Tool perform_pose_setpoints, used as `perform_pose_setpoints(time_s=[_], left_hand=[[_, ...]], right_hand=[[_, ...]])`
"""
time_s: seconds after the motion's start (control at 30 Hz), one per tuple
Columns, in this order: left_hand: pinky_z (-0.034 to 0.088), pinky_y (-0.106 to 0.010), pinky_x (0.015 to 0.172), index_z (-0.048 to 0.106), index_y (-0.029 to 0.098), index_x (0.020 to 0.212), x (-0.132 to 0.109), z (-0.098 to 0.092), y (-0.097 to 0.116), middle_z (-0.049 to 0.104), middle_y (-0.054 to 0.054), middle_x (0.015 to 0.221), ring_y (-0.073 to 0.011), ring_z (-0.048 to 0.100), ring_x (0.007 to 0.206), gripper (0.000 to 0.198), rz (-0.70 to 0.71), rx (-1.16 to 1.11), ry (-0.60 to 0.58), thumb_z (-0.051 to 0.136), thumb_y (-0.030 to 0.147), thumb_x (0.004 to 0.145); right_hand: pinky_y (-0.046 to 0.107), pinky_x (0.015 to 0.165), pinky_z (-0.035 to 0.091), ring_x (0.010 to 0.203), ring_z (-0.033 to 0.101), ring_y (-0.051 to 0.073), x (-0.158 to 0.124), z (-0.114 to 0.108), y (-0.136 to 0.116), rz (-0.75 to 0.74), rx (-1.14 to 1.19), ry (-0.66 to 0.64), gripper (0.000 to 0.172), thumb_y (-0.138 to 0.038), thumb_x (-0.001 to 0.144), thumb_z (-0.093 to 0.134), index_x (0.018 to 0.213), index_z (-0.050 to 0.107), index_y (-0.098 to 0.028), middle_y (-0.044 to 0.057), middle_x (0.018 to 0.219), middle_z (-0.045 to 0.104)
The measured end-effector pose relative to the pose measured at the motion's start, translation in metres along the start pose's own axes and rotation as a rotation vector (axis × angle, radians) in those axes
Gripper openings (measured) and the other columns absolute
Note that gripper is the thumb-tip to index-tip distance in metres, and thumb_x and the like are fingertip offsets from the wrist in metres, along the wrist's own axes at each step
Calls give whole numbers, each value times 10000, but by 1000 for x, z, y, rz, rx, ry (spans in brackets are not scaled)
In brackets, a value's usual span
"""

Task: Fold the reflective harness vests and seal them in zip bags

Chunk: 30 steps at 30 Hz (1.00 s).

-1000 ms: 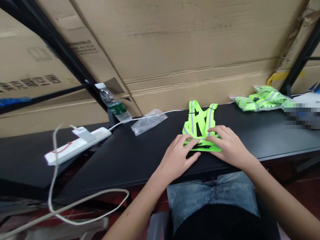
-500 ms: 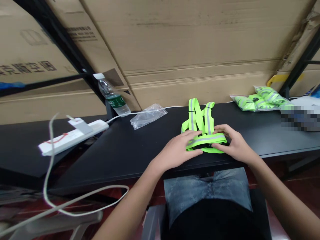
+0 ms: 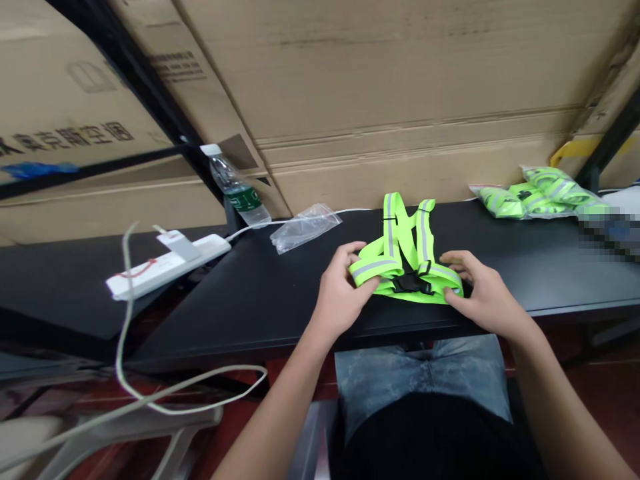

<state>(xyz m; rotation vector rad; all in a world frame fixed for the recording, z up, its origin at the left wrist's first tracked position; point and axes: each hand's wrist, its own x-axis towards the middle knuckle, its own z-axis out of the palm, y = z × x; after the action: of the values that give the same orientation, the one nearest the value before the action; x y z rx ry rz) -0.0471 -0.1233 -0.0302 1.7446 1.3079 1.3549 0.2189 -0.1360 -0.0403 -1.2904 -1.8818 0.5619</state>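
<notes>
A neon-green reflective vest [image 3: 424,233] made of grey-striped straps lies on the black table, its two shoulder straps pointing away from me. A black buckle [image 3: 411,283] sits at the middle of its waist belt. My left hand [image 3: 343,290] grips the left end of the belt, thumb in front and fingers behind. At the right end, my right hand [image 3: 480,287] has its thumb pressed on the belt and its fingers curled at the edge; part of its grip is hidden.
A crumpled clear plastic bag [image 3: 306,229] and a water bottle [image 3: 243,193] are at the back left, near a white power strip [image 3: 167,267] with a looping cable. Bagged green vests [image 3: 543,195] lie back right. Cardboard [image 3: 400,87] walls the rear; the table's front edge [image 3: 300,340] is near my lap.
My left hand has drawn the belt's left side outward, and my right hand has shifted slightly right. The belt is now spread wider, with its black buckle exposed in the middle.
</notes>
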Motion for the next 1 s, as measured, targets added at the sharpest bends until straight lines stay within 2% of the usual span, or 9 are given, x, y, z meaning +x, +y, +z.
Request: perform_pose_setpoints(time_s=[0.07, 0.17, 0.27, 0.37, 0.47, 0.57, 0.73, 0.87, 1.0], left_hand=[[424, -222, 503, 544, 221, 1260, -5, -6, -7, 598, 22, 884, -85, 524, 542, 557, -85, -64, 91, 678, 236, 719], [422, -229, 489, 594, 207, 1145, -8, -12, -12, 634, 4, 897, -97, 542, 549, 428, -186, -171, 234, 657, 266, 727], [524, -280, 700, 559, 200, 1015, -8, -17, -15, 657, -5, 844, -167, 656, 771, 347, -211, -314, 421, 680, 268, 697], [549, -366, 837, 479, 226, 1044, -9, -22, -20, 633, 10, 851, -190, 693, 828, 430, -233, -434, 486, 693, 254, 672], [569, -401, 854, 442, 250, 1150, -13, -30, -28, 588, 3, 969, -186, 707, 826, 575, -231, -390, 543, 724, 245, 649], [554, -388, 909, 428, 259, 1253, -21, -41, -34, 569, -20, 1076, -187, 681, 927, 722, -147, -164, 651, 778, 235, 622], [522, -433, 942, 552, 234, 1206, -40, -55, -31, 628, -72, 1121, -255, 643, 1048, 480, -92, 240, 450, 730, 320, 768], [413, -576, 1044, 637, 257, 1124, -59, -54, -25, 625, -110, 1215, -348, 548, 1197, 247, 58, 713, 308, 596, 348, 898], [424, -553, 1040, 658, 266, 1196, -70, -48, -23, 615, -108, 1323, -342, 521, 1266, 321, 122, 901, 24, 418, 309, 987]], right_hand=[[433, 926, 542, 1051, 671, 260, -3, -1, 4, 34, 30, 17, 476, -238, 770, 649, 1233, 541, -223, 101, 1123, 690], [403, 837, 568, 952, 686, 238, -2, 0, 11, 54, 188, 171, 471, -227, 749, 641, 1204, 520, -217, 88, 1027, 679], [374, 737, 581, 833, 691, 210, 1, -1, 19, 93, 372, 403, 450, -240, 744, 658, 1170, 514, -225, 68, 989, 650], [404, 753, 594, 838, 700, 217, 1, -7, 29, 178, 444, 564, 446, -265, 719, 722, 1121, 531, -234, 82, 1049, 650], [415, 777, 588, 908, 696, 243, -5, -18, 38, 205, 345, 564, 456, -296, 698, 755, 1105, 562, -224, 110, 1078, 674], [408, 772, 562, 903, 678, 247, -15, -31, 46, 163, 30, 470, 406, -359, 739, 727, 1109, 628, -221, 103, 1062, 706], [405, 745, 524, 806, 642, 239, -33, -47, 57, 78, -423, 401, 349, -405, 819, 670, 1115, 676, -221, 75, 967, 707], [435, 836, 515, 995, 656, 280, -44, -52, 59, -124, -522, 374, 377, -301, 899, 571, 1263, 641, -235, 107, 1135, 680], [454, 838, 495, 1085, 645, 307, -51, -49, 56, -305, -666, 346, 260, -195, 919, 534, 1071, 731, -270, 94, 1200, 687]])
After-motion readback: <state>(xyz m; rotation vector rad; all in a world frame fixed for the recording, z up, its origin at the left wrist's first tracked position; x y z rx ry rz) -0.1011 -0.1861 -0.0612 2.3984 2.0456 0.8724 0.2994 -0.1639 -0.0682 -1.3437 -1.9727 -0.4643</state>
